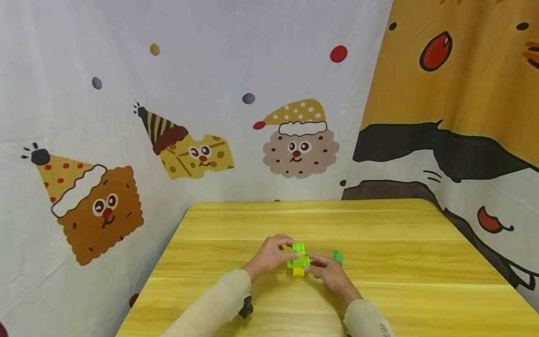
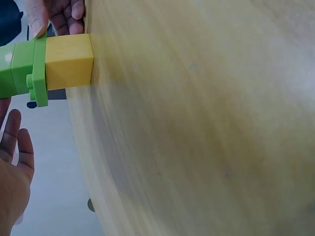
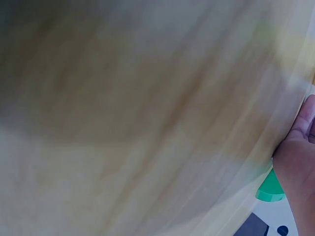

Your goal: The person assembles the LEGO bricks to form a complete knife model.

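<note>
A small tower of toy building bricks stands upright on the table (image 1: 379, 299). Its base is a yellow brick (image 1: 298, 271), also large in the left wrist view. Above it lies a flat light-green plate (image 2: 40, 71) that juts out sideways, topped by light-green bricks (image 1: 298, 248). My left hand (image 1: 271, 255) pinches the upper green bricks from the left, thumb in front. From the right, my right hand (image 1: 330, 274) pinches the jutting end of the plate between thumb and index finger. In the right wrist view only part of the right hand (image 3: 295, 157) shows.
A darker green brick (image 1: 338, 257) with a curved side lies just beyond the right hand. A printed cloth (image 1: 244, 56) with cartoon figures hangs behind the table's far edge. A black wrist device (image 1: 246, 307) sits at the left sleeve.
</note>
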### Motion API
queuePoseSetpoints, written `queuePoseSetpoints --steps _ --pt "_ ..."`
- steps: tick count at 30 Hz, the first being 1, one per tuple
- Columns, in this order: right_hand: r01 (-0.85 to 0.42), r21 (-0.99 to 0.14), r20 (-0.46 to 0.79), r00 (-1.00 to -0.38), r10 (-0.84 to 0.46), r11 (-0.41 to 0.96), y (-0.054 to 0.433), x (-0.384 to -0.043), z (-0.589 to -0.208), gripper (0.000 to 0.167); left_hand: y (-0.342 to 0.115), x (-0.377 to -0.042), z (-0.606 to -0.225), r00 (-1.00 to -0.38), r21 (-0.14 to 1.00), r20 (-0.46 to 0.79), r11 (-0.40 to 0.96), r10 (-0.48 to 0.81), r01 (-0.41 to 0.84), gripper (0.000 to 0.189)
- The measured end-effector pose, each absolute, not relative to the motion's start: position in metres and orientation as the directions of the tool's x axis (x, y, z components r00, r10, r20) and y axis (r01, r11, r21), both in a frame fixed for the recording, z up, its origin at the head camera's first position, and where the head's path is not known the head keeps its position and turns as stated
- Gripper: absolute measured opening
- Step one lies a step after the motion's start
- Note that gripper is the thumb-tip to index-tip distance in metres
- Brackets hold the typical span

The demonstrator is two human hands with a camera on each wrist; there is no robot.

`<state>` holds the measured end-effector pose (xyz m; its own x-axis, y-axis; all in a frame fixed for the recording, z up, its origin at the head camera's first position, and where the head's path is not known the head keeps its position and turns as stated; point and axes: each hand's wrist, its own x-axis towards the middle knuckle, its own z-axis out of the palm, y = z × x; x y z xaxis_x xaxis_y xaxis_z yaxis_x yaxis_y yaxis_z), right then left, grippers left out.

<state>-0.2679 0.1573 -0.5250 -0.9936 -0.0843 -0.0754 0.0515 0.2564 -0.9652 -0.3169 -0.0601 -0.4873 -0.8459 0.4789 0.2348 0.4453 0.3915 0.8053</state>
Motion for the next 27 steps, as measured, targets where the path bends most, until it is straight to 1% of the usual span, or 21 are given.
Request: queuePoseSetpoints --steps 6,12,27 --pt "0.069 -0.959 -0.096 -0.992 -0.086 0.277 0.1576 -0.2658 -0.5254 0.05 -0.0592 -0.3131 -0.4935 -0.845 0.821 0.249 0.36 0.473 0.443 0.029" --pt "0.066 -0.959 -0.092 -0.993 -0.08 0.276 0.1565 -0.2665 -0.5263 0.051 -0.0604 -0.3106 -0.4943 -0.842 0.825 0.258 0.346 0.473 0.447 0.031" --pt "0.071 -0.961 -0.089 -0.994 -0.056 0.268 0.1562 -0.2667 -0.5265 0.049 -0.0626 -0.3096 -0.4899 -0.852 0.853 0.209 0.337 0.48 0.399 0.033"
